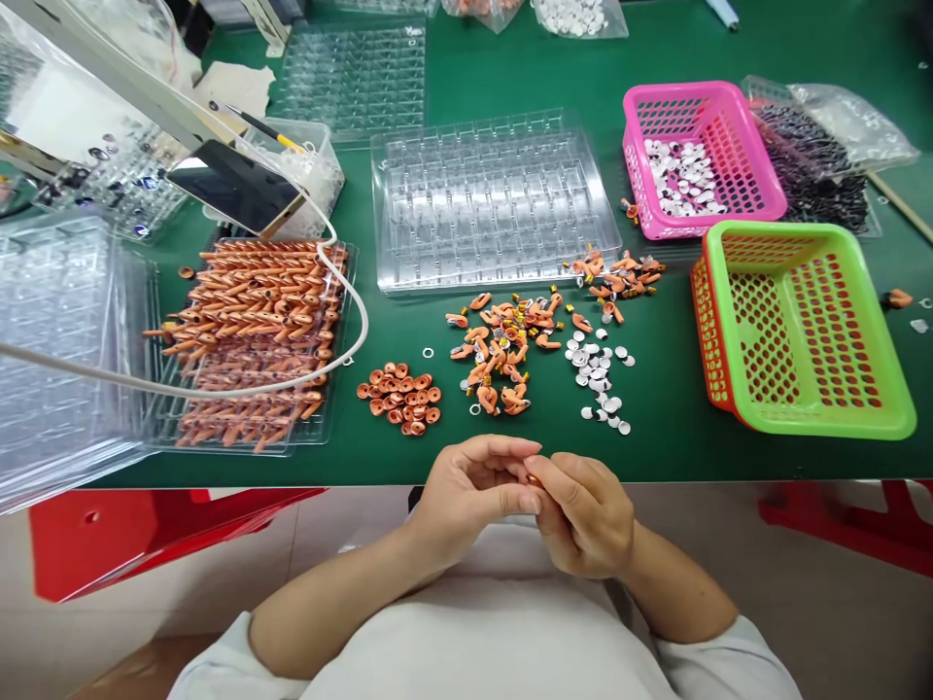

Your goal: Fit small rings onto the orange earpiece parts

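Note:
My left hand (473, 491) and my right hand (587, 510) meet fingertip to fingertip just off the table's front edge. Between them shows a bit of a small copper-orange part (535, 479), mostly hidden by the fingers; both hands pinch around it. Beyond the left hand lies a pile of copper-orange round cups (402, 397). Straight ahead is a heap of curved orange pieces with gold and white bits (502, 340). White round caps (599, 374) are scattered to its right, and a smaller cluster of orange pieces (623, 276) lies behind them.
A clear blister tray (496, 199) stands at the back middle. To the right are a pink basket (765, 209) with white caps and a green basket (816, 423). On the left, a white cable (350, 355) crosses trays of orange pieces (255, 316) near a phone (237, 190).

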Available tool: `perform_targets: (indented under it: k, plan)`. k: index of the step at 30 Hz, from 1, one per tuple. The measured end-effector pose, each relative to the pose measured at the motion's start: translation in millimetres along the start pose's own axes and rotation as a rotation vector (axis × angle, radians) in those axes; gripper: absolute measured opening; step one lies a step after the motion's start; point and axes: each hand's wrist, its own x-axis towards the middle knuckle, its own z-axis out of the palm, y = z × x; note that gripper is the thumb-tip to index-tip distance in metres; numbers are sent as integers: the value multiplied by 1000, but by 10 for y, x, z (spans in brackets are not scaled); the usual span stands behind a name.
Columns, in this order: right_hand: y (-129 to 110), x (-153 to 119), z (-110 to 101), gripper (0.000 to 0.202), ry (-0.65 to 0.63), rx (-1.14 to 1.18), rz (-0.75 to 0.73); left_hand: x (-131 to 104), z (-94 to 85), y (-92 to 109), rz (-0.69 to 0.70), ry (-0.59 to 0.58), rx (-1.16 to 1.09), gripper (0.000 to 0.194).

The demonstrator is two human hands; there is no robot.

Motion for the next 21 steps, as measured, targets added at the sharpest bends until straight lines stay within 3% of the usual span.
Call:
perform_targets:
  k: [7, 12, 15, 18, 21]
  plan:
    - [40, 12, 63, 38, 14, 8, 100, 61, 6, 61, 3, 26, 61, 32]
    - [43, -33, 36, 27, -3, 126, 262, 75, 60, 215, 79, 6, 327, 33]
    - [28, -58, 2, 22, 42, 84, 398, 46, 75, 276, 226, 10, 579, 40]
    - [42, -37, 8, 24, 88, 14, 391, 39, 32, 273, 454, 98, 718, 32]
    - [40, 37, 65, 24, 56, 2, 358, 46, -39, 230, 689, 150, 796, 20]
